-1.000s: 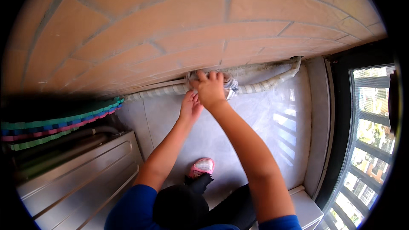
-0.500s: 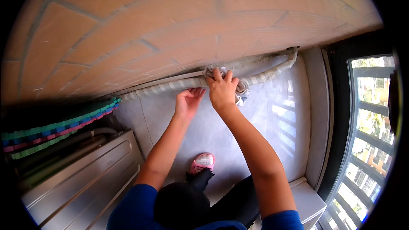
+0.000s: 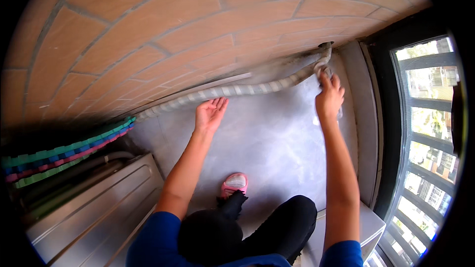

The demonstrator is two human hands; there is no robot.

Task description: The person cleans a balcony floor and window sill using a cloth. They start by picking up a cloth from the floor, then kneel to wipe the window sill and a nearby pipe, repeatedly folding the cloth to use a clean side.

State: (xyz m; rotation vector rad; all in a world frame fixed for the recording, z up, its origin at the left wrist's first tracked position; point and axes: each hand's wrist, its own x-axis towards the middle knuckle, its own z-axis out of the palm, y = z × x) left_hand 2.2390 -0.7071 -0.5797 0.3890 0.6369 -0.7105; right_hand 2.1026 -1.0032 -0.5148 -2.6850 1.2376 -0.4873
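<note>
A long pipe wrapped in pale tape point(image 3: 242, 90) runs along the foot of the tiled wall and bends up into a hole at the right. My right hand point(image 3: 330, 100) is closed on a crumpled greyish cloth point(image 3: 319, 70), pressed on the pipe close to that bend; much of the cloth is hidden behind the fingers. Just below the pipe's middle stretch, my left hand point(image 3: 210, 114) is held palm up, fingers extended, with nothing in it.
Orange wall tiles point(image 3: 183, 24) rise behind the pipe. To the left stand stacked coloured foam mats point(image 3: 69, 146) and a metallic panelled unit point(image 3: 99, 207). A dark-framed louvred window point(image 3: 428, 118) and a white box point(image 3: 366, 225) are at the right. My pink shoe point(image 3: 235, 182) rests on grey flooring.
My right hand has slid the cloth rightward along the pipe, from its middle to near the bend. My left hand has shifted slightly left, palm turned up.
</note>
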